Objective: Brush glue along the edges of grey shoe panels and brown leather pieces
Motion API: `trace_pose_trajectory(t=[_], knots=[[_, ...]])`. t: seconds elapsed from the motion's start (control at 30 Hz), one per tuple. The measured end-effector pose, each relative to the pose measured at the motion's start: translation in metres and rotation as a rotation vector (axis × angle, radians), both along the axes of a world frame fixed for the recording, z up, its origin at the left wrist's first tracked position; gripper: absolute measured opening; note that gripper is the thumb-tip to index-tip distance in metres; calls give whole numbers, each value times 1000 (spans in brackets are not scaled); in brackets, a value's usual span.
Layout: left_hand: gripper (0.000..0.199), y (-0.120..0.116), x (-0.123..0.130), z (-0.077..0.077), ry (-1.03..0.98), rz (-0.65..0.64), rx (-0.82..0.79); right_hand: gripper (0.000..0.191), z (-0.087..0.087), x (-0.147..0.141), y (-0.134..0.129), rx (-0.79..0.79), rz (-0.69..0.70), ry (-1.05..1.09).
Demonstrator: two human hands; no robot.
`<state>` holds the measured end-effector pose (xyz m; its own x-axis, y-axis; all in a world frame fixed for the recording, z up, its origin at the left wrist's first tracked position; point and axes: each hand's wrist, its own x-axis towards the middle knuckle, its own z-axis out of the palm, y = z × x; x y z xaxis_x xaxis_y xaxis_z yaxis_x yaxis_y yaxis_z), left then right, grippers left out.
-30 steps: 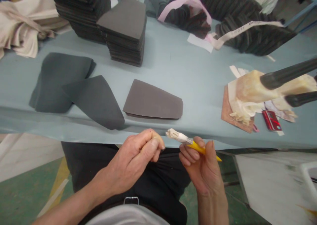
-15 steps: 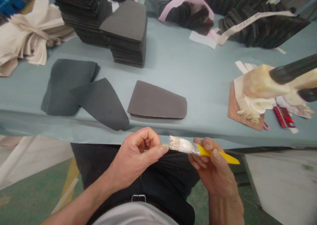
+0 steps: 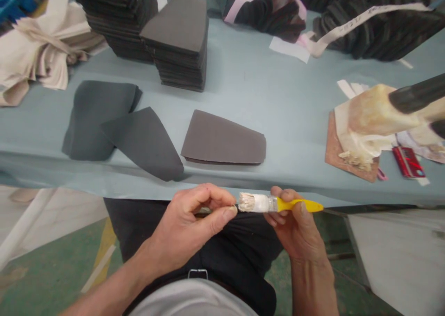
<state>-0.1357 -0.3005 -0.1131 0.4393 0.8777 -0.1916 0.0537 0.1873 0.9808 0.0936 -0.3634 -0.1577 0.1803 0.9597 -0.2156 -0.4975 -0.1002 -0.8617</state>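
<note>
My right hand (image 3: 295, 223) grips the yellow handle of a paintbrush (image 3: 259, 203) in front of the table edge. White wrapping covers the base of its pale, clumped bristles, which point left. My left hand (image 3: 196, 218) is closed in a pinch, thumb against forefinger, right beside the bristle tips. Whatever sits in that pinch is too small to make out. Beyond the hands, a small stack of brown-grey cut pieces (image 3: 224, 139) lies near the table edge. Left of it, a dark grey piece (image 3: 146, 144) overlaps a pile of dark grey pieces (image 3: 99, 116).
Tall stacks of dark pieces (image 3: 179, 28) stand at the back of the blue-green table (image 3: 239, 88). Beige cloth strips (image 3: 45, 42) lie far left. On the right are a glue-crusted container (image 3: 368, 114) with dark handles, a brown board (image 3: 332, 144) and a red packet (image 3: 408, 162).
The paintbrush has turned more level, and its handle end has shifted left. My left fingertips remain pinched at the bristles. The whole view has shifted slightly.
</note>
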Motion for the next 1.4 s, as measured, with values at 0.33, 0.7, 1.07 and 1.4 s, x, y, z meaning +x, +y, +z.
trace_pose_trajectory(t=[0.33,0.7,1.07,1.4], knots=[[12,2,2,-3,213,-8,626,26,3,-4,-2,41,-16,-111],[9,4,1,-4,289,10,674,21,13,-4,-11,107,-61,-385],[16,3,4,-6,391,71,746,16,38,-13,-19,130,-83,-632],[15,10,-11,-4,577,281,827,15,55,-47,-46,164,-205,-741]])
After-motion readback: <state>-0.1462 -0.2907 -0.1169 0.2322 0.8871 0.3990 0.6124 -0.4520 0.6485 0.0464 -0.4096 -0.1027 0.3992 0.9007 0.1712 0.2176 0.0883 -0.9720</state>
